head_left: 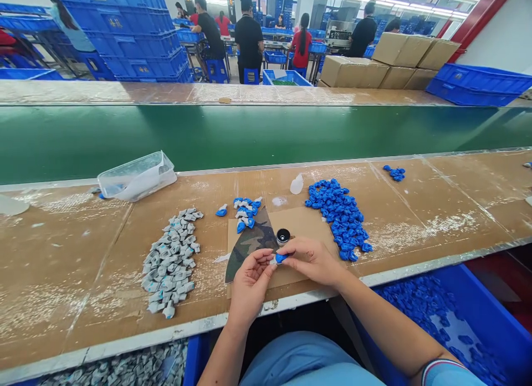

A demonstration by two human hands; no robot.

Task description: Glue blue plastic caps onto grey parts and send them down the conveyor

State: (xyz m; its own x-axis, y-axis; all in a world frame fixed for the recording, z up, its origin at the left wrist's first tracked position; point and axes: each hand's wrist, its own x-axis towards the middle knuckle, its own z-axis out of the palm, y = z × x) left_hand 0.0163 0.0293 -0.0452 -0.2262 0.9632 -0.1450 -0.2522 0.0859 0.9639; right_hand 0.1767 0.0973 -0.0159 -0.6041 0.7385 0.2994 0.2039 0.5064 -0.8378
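Observation:
My left hand (251, 282) pinches a small grey plastic piece (273, 261) between thumb and fingers. Pressed against it is a small blue plastic piece (280, 258), gripped by the fingertips of my right hand (313, 260). Just beyond the fingers stands a small round pot (283, 236) with a dark inside. Under the hands lie a camouflage-patterned sheet (253, 239) and a cardboard piece (307, 222). Loose grey pieces (172, 261) are heaped on the left, loose blue pieces (341, 217) on the right. Joined blue-and-grey pieces (246, 211) sit behind the sheet.
A clear plastic tub (138, 178) rests at the back left, near the green conveyor belt (266, 134). Blue bins (469, 297) of parts stand below the table edge. A small blue cluster (394, 173) lies farther right. Stacked crates (137, 37), cartons (399, 51) and several people are beyond.

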